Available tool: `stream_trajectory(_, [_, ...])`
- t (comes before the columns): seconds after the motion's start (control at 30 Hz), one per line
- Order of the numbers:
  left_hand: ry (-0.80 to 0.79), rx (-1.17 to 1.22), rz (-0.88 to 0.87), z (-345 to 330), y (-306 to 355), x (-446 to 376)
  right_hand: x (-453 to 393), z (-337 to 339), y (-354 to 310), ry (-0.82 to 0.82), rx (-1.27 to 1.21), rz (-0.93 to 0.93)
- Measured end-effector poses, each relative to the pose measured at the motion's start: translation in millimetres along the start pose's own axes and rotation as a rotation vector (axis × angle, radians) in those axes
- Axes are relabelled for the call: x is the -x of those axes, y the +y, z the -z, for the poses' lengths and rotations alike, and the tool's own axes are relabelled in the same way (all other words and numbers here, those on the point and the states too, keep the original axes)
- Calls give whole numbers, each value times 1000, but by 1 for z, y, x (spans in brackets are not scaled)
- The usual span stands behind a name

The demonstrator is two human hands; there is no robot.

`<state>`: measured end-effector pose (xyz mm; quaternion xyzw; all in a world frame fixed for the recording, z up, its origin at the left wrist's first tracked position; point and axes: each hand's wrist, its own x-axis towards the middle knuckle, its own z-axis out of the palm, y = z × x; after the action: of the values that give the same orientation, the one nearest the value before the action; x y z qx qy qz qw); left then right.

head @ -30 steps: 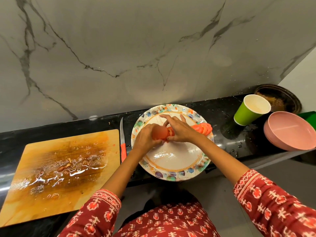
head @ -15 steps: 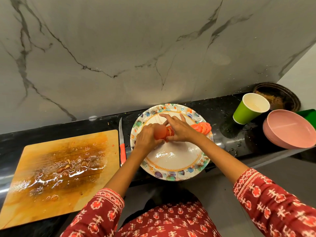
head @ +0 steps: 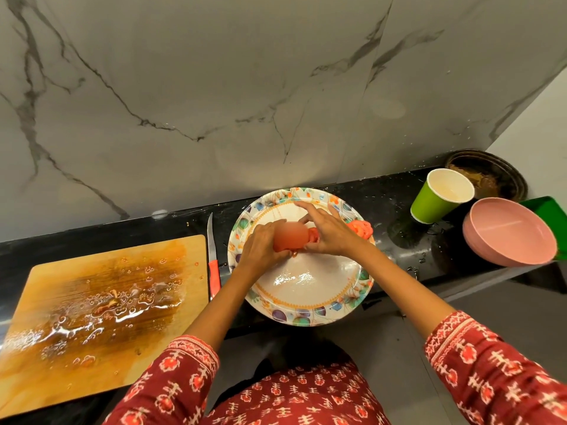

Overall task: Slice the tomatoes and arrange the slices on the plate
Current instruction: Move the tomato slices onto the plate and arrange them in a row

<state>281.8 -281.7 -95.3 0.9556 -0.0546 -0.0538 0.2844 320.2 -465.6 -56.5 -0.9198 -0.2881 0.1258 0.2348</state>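
A round plate [head: 306, 289] with a flowered rim sits on the black counter. Both hands hover over its far half. My left hand [head: 264, 245] grips a stack of red tomato slices [head: 290, 237] from the left. My right hand [head: 329, 233] pinches the right end of that stack, its index finger stretched out toward the far rim. More tomato slices [head: 362, 228] lie in a row at the plate's right rim, partly hidden behind my right hand. A knife [head: 213, 259] with a red handle lies between the plate and the cutting board.
A wet wooden cutting board [head: 98, 305] lies at the left. At the right stand a green paper cup [head: 438, 196], a pink bowl [head: 509, 231], a dark dish [head: 487, 176] and a green tray [head: 549, 210]. A marble wall rises behind the counter.
Both hands stay over the plate with the tomato stack between them; they have barely shifted. The plate and the knife have not moved.
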Motion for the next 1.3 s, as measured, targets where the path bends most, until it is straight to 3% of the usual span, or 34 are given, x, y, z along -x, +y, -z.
stream_trajectory(0.63, [36,54,-34,3,6,2,0,-9,2,48,-76,-48])
stream_trajectory(0.87, [20,137,147,7,-8,8,1,-11,3,62,-93,-57])
stream_trajectory(1.03, [-35,82,-5,13,-10,9,-1,-8,1,49,-98,-58])
stream_trajectory(1.3, [-30,61,17,13,-13,7,0,-12,-3,30,-48,-56])
